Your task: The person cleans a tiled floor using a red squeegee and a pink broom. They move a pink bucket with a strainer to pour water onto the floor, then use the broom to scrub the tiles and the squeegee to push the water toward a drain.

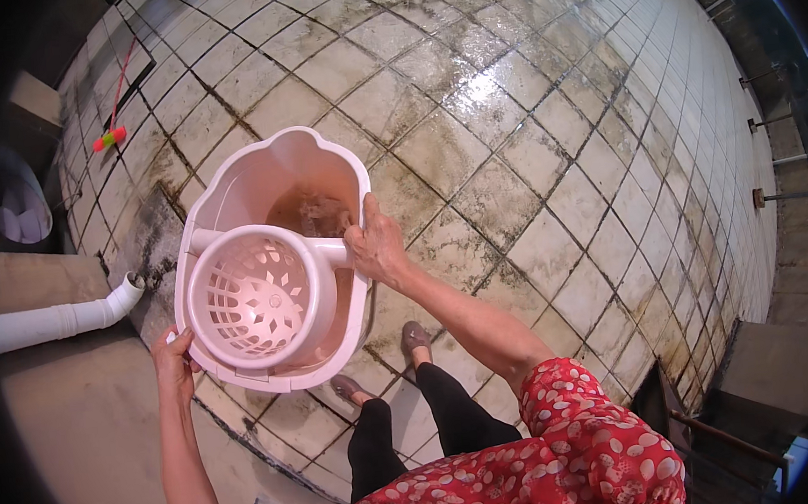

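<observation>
A pink plastic mop bucket [217, 195] is held up in front of me, above the tiled floor. My left hand [175, 352] is closed on its near left rim. On the right rim, beside the end of the white crossbar, my right hand [377, 244] grips with its thumb over the edge. A round perforated wringer basket [255, 298] sits in the near part of the bucket, with nothing visible in it. Brownish water [315, 213] shows in the bucket's far part. The undersides of both hands' grips are hidden by the rim.
A white drain pipe [62, 321] juts from the left wall close to the bucket. Further off lies a red stick with an orange and green end [109, 139]. The stained tile floor [539, 177] shines wet at the far side. A dark railing [731, 435] stands at the lower right.
</observation>
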A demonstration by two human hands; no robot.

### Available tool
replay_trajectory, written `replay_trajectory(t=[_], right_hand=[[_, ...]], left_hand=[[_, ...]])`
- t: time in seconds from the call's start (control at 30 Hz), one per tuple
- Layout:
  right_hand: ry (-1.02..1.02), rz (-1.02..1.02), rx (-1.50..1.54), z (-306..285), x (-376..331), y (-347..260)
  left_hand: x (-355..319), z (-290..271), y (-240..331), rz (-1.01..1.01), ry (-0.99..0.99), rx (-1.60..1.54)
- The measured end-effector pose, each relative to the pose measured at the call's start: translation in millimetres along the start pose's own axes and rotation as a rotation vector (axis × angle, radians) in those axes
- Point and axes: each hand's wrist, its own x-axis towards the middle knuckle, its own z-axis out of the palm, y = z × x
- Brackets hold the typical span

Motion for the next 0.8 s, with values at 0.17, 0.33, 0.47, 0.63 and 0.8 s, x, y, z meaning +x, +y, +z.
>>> replay_trajectory(t=[0.17,0.33,0.47,0.63,0.8], right_hand=[[-0.146,0.070,0.056,79,-69,-22],[-0.474,0.204,0.036,173,-147,-32],[-0.696,0.213,0.051,248,-216,-44],[-1.064,0.268,0.128,293,-250,-99],[-1.178,0.308,0.203,336,-247,-114]], left_hand=[[-50,-93,-25,-0.078,0.094,0.016],[-103,-197,-75,-0.207,0.200,-0.044],[-149,-265,-110,-0.263,0.414,-0.061],[-189,-340,-141,-0.265,0.551,-0.087],[-194,-363,-163,-0.337,0.649,-0.053]])
